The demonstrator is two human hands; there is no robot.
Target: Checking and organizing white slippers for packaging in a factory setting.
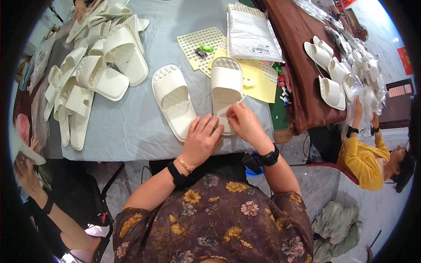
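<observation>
Two cream slide slippers lie in front of me on a light blue-grey cloth. The left slipper [169, 89] points away from me with its toe tilted left, while the right slipper [226, 79] stands nearly straight, its toe over a yellow sheet. My left hand [199, 139] rests with fingers stretched across the heel end between the two slippers, touching the right one's edge. My right hand [246, 124] is closed in a pinch over the right slipper's heel. Whatever small thing its fingertips hold is too small to tell.
A pile of cream slippers [101, 72] covers the table's left side. Yellow sticker sheets [199, 41], a small green item [206, 48] and a white padded package [254, 37] lie ahead. At right, more slippers [332, 92] sit on brown cloth near a person in yellow [366, 160].
</observation>
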